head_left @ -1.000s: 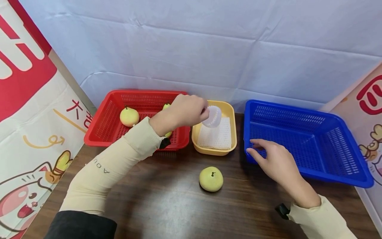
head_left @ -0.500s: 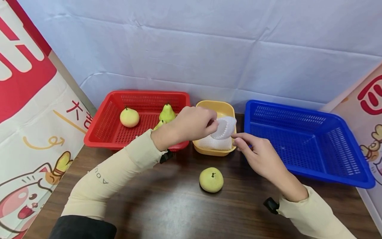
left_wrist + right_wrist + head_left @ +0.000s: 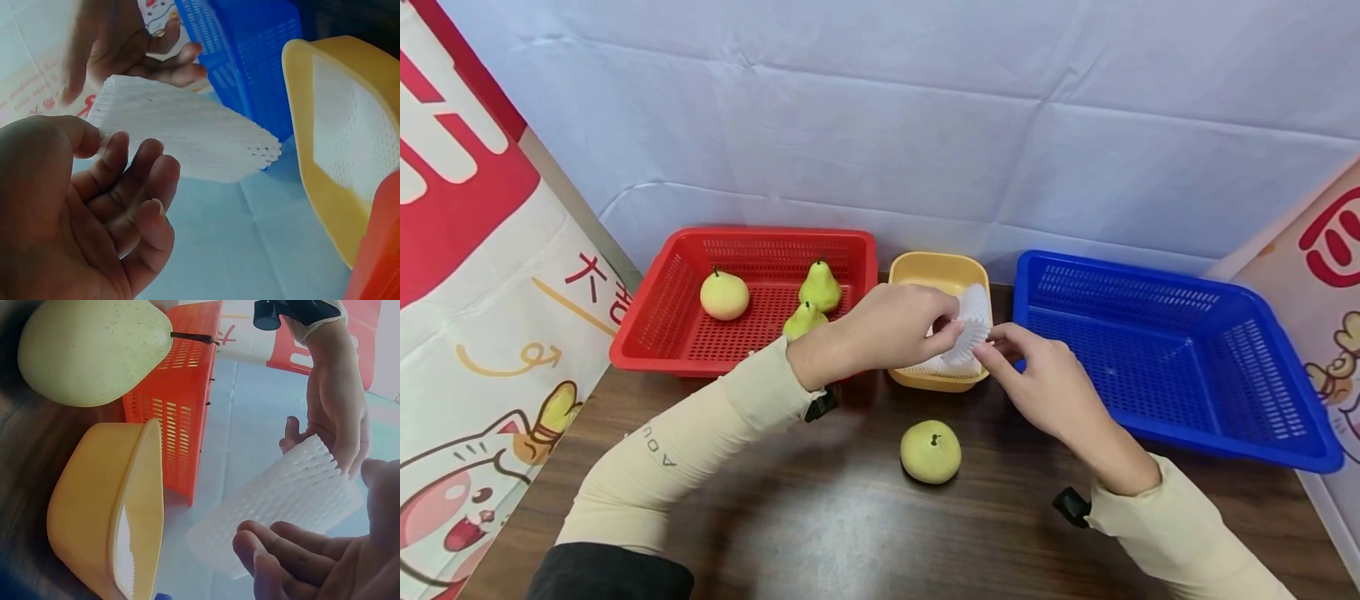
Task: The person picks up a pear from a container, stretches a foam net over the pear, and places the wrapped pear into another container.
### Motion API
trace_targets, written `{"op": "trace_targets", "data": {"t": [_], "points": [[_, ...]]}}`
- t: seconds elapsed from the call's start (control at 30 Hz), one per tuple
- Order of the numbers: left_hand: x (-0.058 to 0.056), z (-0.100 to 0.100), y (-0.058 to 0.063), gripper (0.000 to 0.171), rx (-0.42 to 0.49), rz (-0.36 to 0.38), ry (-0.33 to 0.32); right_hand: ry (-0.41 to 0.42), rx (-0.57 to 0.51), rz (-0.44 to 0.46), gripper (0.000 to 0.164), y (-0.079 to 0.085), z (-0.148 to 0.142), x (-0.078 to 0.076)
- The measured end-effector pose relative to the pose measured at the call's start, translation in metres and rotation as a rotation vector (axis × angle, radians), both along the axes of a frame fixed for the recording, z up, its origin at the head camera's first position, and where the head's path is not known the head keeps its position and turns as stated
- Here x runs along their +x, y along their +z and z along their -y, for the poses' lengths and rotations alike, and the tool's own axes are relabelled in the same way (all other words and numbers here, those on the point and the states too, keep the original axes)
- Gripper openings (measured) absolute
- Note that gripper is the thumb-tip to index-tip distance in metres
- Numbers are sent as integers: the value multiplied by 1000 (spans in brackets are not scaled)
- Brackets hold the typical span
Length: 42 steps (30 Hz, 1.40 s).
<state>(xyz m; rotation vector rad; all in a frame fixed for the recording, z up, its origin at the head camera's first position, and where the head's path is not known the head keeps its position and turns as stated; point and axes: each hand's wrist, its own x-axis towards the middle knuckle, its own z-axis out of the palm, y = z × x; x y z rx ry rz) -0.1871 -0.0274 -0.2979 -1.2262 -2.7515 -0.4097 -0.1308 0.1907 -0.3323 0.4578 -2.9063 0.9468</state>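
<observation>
A white foam fruit net (image 3: 967, 340) is pinched between the thumb and index finger of my left hand (image 3: 895, 325), over the yellow tray (image 3: 938, 267). My right hand (image 3: 1048, 387) is at the net's right side, fingers spread and slightly bent. In the right wrist view its fingers lie in front of the net (image 3: 275, 500), thumb apart; whether they touch it I cannot tell. More white foam netting (image 3: 350, 125) lies flat in the tray, seen in the left wrist view. A round yellow-green pear (image 3: 930, 454) sits on the table in front of the tray.
A red basket (image 3: 651, 337) at the left holds a round pale pear (image 3: 725, 296) and two green pears, one (image 3: 820, 287) behind the other. A blue basket (image 3: 1157, 367) stands at the right. A pale cloth (image 3: 880, 125) hangs behind.
My left hand has brought the foam net rightward and down over the tray. The right hand has moved left from the blue basket's edge to the net. The pears have not moved.
</observation>
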Motion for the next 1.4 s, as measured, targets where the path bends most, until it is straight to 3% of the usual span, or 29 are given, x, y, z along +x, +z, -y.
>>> {"op": "trace_targets", "data": {"t": [0.17, 0.47, 0.6, 0.77, 0.87, 1.2, 1.4], "points": [[1, -2, -4, 27, 15, -20, -40, -32, -4, -1, 40, -2, 1, -1], [3, -2, -7, 26, -6, -61, -37, -24, 10, -72, 23, -3, 0, 0], [4, -2, -8, 24, -18, -54, 8, -31, -18, -122, 22, -5, 0, 0], [3, -3, -12, 18, 16, 19, 106, -26, -42, -211, 18, -8, 0, -1], [3, -3, -15, 21, 39, 50, 128, -10, -39, -226, 17, -9, 1, -1], [2, -4, -21, 22, -8, 71, 109, 20, -25, -308, 9, -10, 0, 0], [2, 9, -25, 22, 56, 20, 95, 26, -17, -376, 9, -15, -5, 3]]}}
